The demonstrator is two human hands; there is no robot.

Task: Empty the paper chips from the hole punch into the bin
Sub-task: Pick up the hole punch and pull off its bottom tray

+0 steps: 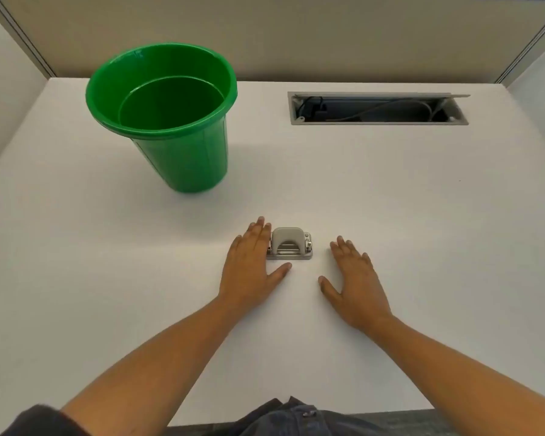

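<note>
A small grey hole punch (289, 244) sits upright on the white desk, near its middle. My left hand (250, 262) lies flat on the desk with its fingers touching the punch's left side, holding nothing. My right hand (356, 278) rests flat and open a little to the right of the punch, apart from it. A green plastic bin (170, 165) stands upright at the back left of the desk; its inside looks empty.
An open grey cable slot (299, 119) with wires inside is cut into the white desk (422, 231) at the back right. Beige partition walls close off the back and both sides. The desk's front edge lies just before my body.
</note>
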